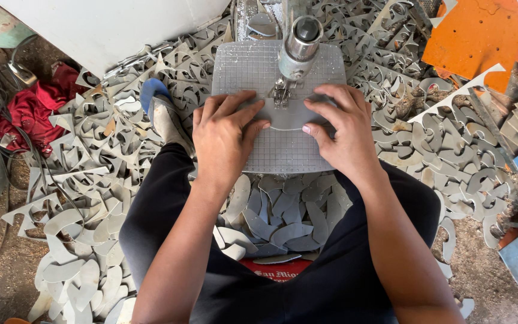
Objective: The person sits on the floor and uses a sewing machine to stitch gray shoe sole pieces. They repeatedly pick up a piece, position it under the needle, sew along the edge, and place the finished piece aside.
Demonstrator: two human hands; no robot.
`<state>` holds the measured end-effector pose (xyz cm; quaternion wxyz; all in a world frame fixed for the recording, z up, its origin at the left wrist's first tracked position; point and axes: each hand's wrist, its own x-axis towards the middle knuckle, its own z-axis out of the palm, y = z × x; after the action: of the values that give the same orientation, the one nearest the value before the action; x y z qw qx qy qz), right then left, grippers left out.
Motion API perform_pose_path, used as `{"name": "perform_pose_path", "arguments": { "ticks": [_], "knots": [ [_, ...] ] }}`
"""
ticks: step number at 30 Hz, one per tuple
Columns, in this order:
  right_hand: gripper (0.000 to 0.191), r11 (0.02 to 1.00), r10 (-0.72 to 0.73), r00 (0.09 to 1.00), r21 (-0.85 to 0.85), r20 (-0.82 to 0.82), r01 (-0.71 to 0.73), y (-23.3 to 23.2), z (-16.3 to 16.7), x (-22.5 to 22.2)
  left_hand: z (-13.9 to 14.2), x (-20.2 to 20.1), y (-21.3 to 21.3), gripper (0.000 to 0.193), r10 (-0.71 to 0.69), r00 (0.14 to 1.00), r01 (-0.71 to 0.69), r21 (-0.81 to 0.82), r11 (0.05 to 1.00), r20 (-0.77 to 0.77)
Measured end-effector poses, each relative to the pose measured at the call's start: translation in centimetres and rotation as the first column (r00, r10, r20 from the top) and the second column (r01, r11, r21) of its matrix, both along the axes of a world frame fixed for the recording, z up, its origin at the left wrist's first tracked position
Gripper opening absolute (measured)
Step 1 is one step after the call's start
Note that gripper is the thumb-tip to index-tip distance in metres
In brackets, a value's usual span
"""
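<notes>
Grey flat sheet piece (292, 115), curved along its near edge, lies on the gridded grey metal table (283, 153) of a cutting machine, straight under the machine's blade. Nearest the camera, a heap of grey curved cut-out pieces (283, 222) sits between the person's knees, probably where finished shapes drop to stay within reach. Above it, both hands lie flat on the sheet, one each side of the blade. The left hand (226, 138) spreads its fingers over the sheet's left half; the right hand (343, 129) presses down on the right half, fingers turned inward. Neither pinches anything; the flat palms seem meant to keep the thin sheet from lifting or sliding while fingertips stay clear of the cutting point. Beyond the hands stands the silver cylindrical machine head (300, 45), directly over the sheet. A foot in a blue-soled sandal (160, 111) rests left of the table. Farther out, grey offcut scraps (451, 144) cover the floor, with an orange board (481, 36) at the far right.
</notes>
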<state>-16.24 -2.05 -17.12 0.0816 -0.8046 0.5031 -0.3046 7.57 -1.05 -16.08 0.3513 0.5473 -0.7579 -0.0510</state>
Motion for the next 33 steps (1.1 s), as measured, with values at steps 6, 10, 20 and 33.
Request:
{"name": "perform_pose_path", "arguments": {
  "ticks": [6,10,20,33],
  "knots": [
    [0.054,1.000,-0.023,1.000,-0.011,-0.021,0.023,0.0,0.0,0.2,0.0,0.4,-0.4,0.035,0.042,0.998,-0.040,-0.043,0.998,0.051],
    [0.053,0.998,-0.053,0.998,-0.021,-0.044,0.052,0.1,-0.3,0.5,0.3,0.5,-0.6,0.035,0.056,0.995,-0.054,-0.023,0.998,0.084],
    [0.052,0.996,-0.090,0.996,-0.010,-0.014,0.090,0.5,-0.1,1.1,-0.4,-3.0,1.0,0.073,0.083,0.983,-0.081,-0.017,0.997,0.162],
    [0.054,0.997,-0.080,0.996,0.011,0.028,0.080,0.9,-0.4,0.7,-1.9,-3.6,0.2,0.076,0.081,0.977,-0.094,0.058,0.994,0.197]
  ]
}}
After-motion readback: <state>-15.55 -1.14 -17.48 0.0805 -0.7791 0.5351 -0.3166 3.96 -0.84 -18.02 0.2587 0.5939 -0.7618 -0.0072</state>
